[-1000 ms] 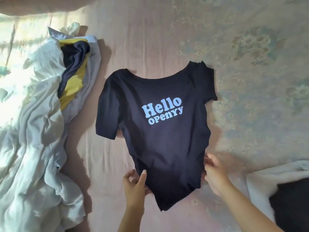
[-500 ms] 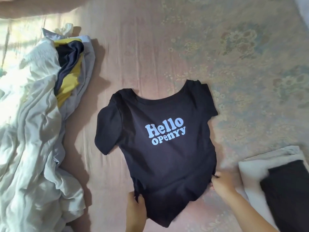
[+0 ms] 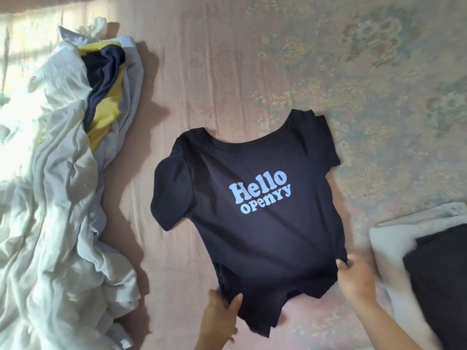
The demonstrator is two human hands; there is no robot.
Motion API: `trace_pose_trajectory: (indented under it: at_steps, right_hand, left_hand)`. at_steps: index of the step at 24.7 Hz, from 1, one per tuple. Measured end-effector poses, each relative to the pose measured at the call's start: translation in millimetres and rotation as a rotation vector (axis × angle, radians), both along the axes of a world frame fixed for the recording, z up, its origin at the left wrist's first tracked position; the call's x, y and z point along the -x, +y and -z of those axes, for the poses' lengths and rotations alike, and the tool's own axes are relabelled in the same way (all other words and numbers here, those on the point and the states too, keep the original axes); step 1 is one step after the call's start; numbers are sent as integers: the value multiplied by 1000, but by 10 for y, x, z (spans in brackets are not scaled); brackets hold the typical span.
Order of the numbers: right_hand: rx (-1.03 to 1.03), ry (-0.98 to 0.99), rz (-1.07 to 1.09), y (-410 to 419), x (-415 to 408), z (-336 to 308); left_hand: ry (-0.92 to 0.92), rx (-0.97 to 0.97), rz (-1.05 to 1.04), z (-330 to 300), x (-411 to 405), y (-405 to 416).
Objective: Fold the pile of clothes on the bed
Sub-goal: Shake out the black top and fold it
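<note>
A black T-shirt (image 3: 252, 223) with pale blue lettering lies spread face up on the pink bedsheet (image 3: 227, 72), collar away from me. My left hand (image 3: 219, 317) grips its hem at the lower left corner, thumb on top of the cloth. My right hand (image 3: 353, 279) pinches the hem's lower right edge. The hem between both hands is rumpled. A pile of unfolded clothes (image 3: 58, 198), mostly white and grey with a yellow and navy piece, lies along the left.
At the right edge sits a stack of folded clothes, a black piece (image 3: 439, 279) on top of a white one (image 3: 389, 238). The floral-patterned sheet stretches bare beyond the shirt toward the far right.
The shirt has been pulled toward me across the sheet. Both hands stayed on the hem, and the folded stack at the right has come further into view.
</note>
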State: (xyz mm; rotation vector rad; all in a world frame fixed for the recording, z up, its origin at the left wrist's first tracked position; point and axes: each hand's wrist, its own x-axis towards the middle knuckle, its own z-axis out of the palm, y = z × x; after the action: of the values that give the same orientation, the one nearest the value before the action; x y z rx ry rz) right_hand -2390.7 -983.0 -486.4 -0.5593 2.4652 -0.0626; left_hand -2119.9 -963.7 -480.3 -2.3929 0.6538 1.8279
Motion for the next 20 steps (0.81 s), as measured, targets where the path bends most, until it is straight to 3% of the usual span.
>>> trace_pose_trajectory:
  at_steps: [2,4,6,9,11,14,17,18,20]
  right_hand:
    - [104,273,-218,-69,-237,-59]
    - [292,377,-568,-181,-667,-99]
    - [423,288,-873,-180,-1248,-55]
    - [295,184,-1152,122,-1956,133]
    - [129,164,-1105,350,-2185,193]
    - [44,170,-948,521,-2214,192]
    - [47,258,-871,624,-2172,186]
    - [7,235,-833,675,-2145,160]
    - [-27,219,-838,784,-2108,78]
  left_hand:
    - [-208,357,85,-49,-231,-365]
    - [-370,678,38,-98,-548,-986]
    - [-338,722,3,-44,-860,-1629]
    - [-145,631,77,120,-1121,-2134]
    - [-58,636,-14,146,-1273,-2119]
    - [-125,619,-257,138,-1618,-1916]
    - [160,567,-541,149,-1808,-1850]
    - [267,499,-541,144,-1799,-1839]
    - [368,311,-338,106,-1804,-1860]
